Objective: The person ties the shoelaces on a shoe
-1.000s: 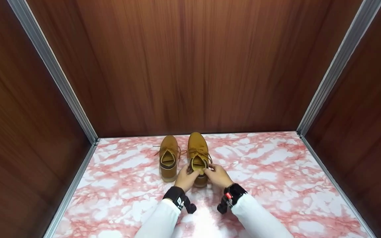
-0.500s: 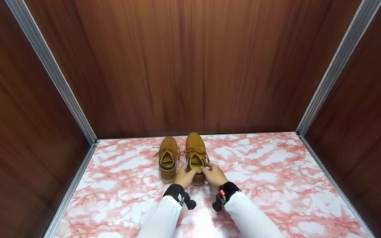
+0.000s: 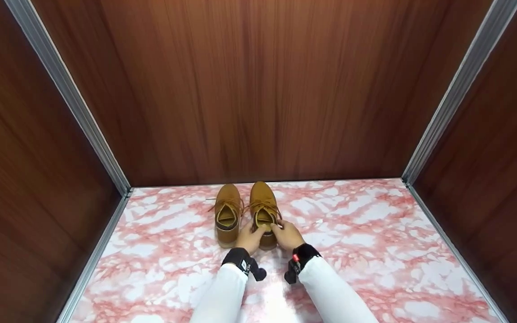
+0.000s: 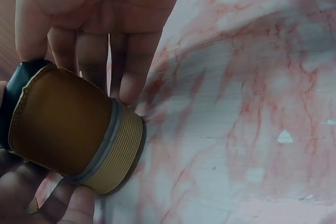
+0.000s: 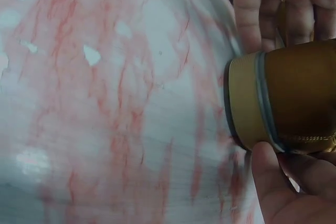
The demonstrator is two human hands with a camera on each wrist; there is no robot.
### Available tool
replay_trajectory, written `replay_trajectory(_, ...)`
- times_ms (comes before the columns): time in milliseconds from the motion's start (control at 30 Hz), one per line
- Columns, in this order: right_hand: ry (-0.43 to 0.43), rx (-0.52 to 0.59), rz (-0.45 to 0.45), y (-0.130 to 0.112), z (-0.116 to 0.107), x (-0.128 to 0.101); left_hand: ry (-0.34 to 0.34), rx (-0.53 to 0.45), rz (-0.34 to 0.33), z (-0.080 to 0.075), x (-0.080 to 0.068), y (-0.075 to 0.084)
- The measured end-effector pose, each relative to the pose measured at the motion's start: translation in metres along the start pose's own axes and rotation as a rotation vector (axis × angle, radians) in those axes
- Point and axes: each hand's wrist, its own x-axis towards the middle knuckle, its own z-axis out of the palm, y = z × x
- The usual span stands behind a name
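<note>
Two tan lace-up shoes stand side by side, toes toward the back wall. My left hand [image 3: 248,237] and right hand [image 3: 288,235] grip the heel end of the right-hand shoe [image 3: 262,194] from both sides. Both thumbs lie at the rim of its opening. In the left wrist view, the shoe's brown heel [image 4: 63,121] and ribbed sole show between the two hands. From the right wrist view, the sole [image 5: 245,100] appears at or very near the tabletop; contact is hard to tell. The left-hand shoe [image 3: 227,234] stands beside my left hand, its laces spread.
A pink-and-white marbled surface [image 3: 366,251] lies under the shoes. Brown wood-grain panels enclose it, with the back wall [image 3: 258,98] just beyond the toes. Grey metal edging [image 3: 447,255] runs along the sides.
The right-hand shoe has slid left, closer to the other shoe, with both hands moving along on it. The left-hand shoe has stayed nearly in place.
</note>
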Motion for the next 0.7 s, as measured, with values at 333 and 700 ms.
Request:
replay_trajectory(333,0.02,-0.049,0.0,-0.0029,0.0022,0.0045,0.016,0.051,-0.013,0.0009,0.0104,-0.007)
replay_trajectory(700,0.032,-0.049,0.044,-0.005,0.0057,0.0041,0.032,0.116,-0.031,0.0006,0.0051,0.0014)
